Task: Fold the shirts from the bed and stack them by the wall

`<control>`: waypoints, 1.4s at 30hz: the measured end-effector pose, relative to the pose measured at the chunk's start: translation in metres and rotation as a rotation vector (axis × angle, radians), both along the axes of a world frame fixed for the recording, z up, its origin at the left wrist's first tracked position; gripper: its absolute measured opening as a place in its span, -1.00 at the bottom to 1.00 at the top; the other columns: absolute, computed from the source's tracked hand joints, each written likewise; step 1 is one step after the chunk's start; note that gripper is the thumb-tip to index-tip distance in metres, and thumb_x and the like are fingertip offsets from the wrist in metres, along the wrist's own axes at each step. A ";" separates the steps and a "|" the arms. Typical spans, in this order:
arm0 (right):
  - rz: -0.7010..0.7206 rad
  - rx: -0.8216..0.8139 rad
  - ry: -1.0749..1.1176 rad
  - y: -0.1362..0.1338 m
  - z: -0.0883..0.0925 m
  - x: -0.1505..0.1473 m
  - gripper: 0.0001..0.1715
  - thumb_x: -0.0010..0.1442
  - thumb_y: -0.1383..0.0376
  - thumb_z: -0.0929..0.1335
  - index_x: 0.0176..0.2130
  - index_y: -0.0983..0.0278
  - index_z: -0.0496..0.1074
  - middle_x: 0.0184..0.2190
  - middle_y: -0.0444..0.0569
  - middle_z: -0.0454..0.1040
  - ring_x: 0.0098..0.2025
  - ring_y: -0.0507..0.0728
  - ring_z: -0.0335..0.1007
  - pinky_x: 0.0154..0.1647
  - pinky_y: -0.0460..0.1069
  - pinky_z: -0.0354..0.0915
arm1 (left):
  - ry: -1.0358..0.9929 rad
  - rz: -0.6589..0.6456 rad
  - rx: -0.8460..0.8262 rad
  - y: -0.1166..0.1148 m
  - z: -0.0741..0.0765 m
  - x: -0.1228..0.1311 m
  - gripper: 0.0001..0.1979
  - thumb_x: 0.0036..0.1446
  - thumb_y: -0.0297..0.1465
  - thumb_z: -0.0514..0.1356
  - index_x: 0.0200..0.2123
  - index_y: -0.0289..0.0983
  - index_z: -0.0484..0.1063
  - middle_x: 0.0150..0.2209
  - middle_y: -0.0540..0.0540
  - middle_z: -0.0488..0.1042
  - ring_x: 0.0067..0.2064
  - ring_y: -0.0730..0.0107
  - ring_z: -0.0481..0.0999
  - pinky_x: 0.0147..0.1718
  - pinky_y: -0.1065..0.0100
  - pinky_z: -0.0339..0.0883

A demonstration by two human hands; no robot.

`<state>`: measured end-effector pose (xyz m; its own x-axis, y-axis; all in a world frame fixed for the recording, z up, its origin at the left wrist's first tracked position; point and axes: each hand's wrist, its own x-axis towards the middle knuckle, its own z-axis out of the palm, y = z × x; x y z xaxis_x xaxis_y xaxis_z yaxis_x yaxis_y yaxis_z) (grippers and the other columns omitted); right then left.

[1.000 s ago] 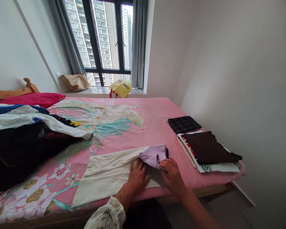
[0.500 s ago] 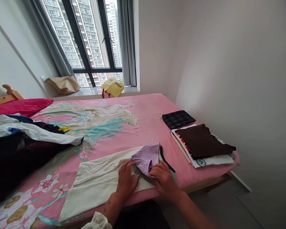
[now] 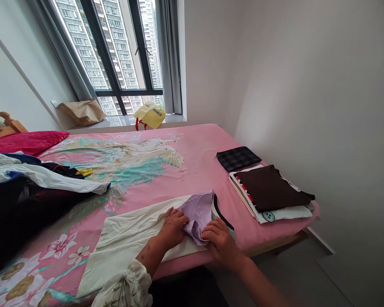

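Observation:
A cream T-shirt with a lilac sleeve and a dark neckband lies folded lengthwise along the bed's near edge. The sleeve is turned inward over the cream body, its lower part bunched up. On the left edge of the sleeve, my left hand has its fingers curled and closed on the fabric. At the sleeve's lower right, my right hand pinches the cloth near the neckband. Both thumbs are partly hidden from view.
Right of the shirt sits a stack of folded clothes topped by a dark brown shirt, with a black checked garment behind it. Loose clothes are heaped at left. A yellow bag and a brown paper bag rest by the window.
My left hand has shifted up and to the right, onto the sleeve's edge. The sleeve's lower part is now more crumpled between my hands. My right hand has barely moved.

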<state>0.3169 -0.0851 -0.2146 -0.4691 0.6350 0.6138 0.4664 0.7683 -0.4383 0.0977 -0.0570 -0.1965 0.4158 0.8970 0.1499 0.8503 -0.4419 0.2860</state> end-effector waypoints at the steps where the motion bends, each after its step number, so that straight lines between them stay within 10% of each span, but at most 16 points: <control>1: -0.013 0.002 0.010 0.000 -0.002 0.002 -0.60 0.03 0.56 0.18 -0.25 0.18 0.38 -0.33 -0.12 0.46 -0.15 0.10 0.31 0.18 0.19 0.00 | -0.015 -0.002 0.047 -0.004 0.000 -0.002 -0.69 -0.16 -0.61 0.05 -0.35 -0.17 0.39 -0.34 -0.06 0.42 -0.18 0.24 0.35 0.07 0.04 0.08; 10: -0.043 -0.106 -0.113 -0.013 -0.025 0.016 -0.62 0.02 0.56 0.24 -0.20 0.19 0.36 -0.27 -0.10 0.44 -0.10 0.14 0.27 0.19 0.19 -0.03 | -0.133 -0.016 0.180 -0.041 -0.011 -0.035 -0.76 -0.06 -0.62 0.02 -0.34 -0.22 0.31 -0.21 -0.12 0.38 -0.12 0.24 0.33 -0.08 0.18 0.22; 16: -0.061 -0.125 -0.147 -0.021 -0.031 0.013 -0.62 0.07 0.54 0.23 -0.17 0.18 0.37 -0.25 -0.07 0.43 -0.10 0.15 0.27 0.15 0.18 0.03 | -0.120 0.010 0.150 -0.040 -0.004 -0.004 -0.65 0.01 -0.33 0.18 -0.08 -0.18 0.37 0.02 -0.15 0.35 0.05 0.10 0.28 0.03 0.06 0.12; 21: -0.103 -0.100 -0.125 -0.023 -0.035 0.014 -0.66 0.10 0.53 0.22 -0.18 0.20 0.36 -0.26 -0.06 0.43 -0.12 0.15 0.28 0.13 0.17 0.07 | -0.094 0.121 0.084 -0.040 0.001 0.017 -0.80 -0.13 -0.60 0.08 -0.43 -0.20 0.37 -0.24 -0.08 0.43 -0.06 0.20 0.34 -0.01 0.14 0.14; 27: -0.149 -0.040 -0.089 -0.020 -0.040 0.015 -0.61 0.07 0.54 0.21 -0.14 0.22 0.36 -0.27 -0.04 0.42 -0.12 0.15 0.29 0.09 0.18 0.13 | -0.117 0.140 0.062 -0.064 -0.011 -0.001 -0.63 -0.19 -0.60 0.04 -0.25 -0.22 0.38 -0.11 -0.13 0.43 -0.01 0.18 0.34 0.00 0.17 0.14; 31: -0.133 -0.005 -0.054 -0.011 -0.029 0.011 -0.62 0.06 0.54 0.21 -0.17 0.22 0.37 -0.29 -0.04 0.42 -0.14 0.16 0.29 0.07 0.19 0.16 | -0.072 0.037 0.133 -0.072 -0.009 0.004 -0.34 -0.13 -0.47 0.14 0.14 -0.23 0.19 0.24 -0.20 0.16 0.23 0.06 0.10 0.17 0.06 -0.12; 35: -0.042 0.044 -0.067 0.006 0.000 0.002 -0.65 0.07 0.53 0.20 -0.20 0.21 0.37 -0.33 -0.08 0.43 -0.19 0.13 0.31 0.05 0.18 0.19 | -0.114 0.067 0.080 -0.060 0.001 0.031 -0.46 -0.12 -0.38 0.20 0.03 -0.19 0.32 0.04 -0.18 0.39 0.09 0.07 0.28 0.11 0.06 -0.03; 38: -0.050 0.089 -0.042 0.025 0.025 -0.006 -0.68 0.14 0.47 0.22 -0.12 0.21 0.35 -0.26 -0.05 0.46 -0.14 0.14 0.32 0.06 0.18 0.20 | -0.308 0.283 -0.080 -0.041 0.002 0.041 -0.85 -0.03 -0.43 0.12 -0.35 -0.20 0.46 -0.33 -0.10 0.50 -0.17 0.19 0.43 -0.06 0.16 0.12; 42: -0.188 0.084 0.096 0.044 0.042 -0.009 -0.69 0.20 0.37 0.25 -0.03 0.24 0.31 -0.15 0.03 0.44 -0.05 0.16 0.30 0.05 0.16 0.22 | -0.665 0.627 -0.292 -0.016 -0.007 0.022 -0.82 0.04 -0.38 0.05 -0.45 -0.25 0.44 -0.53 -0.02 0.44 -0.39 0.30 0.44 -0.37 0.33 0.23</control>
<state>0.3083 -0.0412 -0.1728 -0.2840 0.6507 0.7043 0.5642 0.7073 -0.4259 0.1195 -0.0732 -0.2032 -0.2422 0.9667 -0.0831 0.5314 0.2038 0.8222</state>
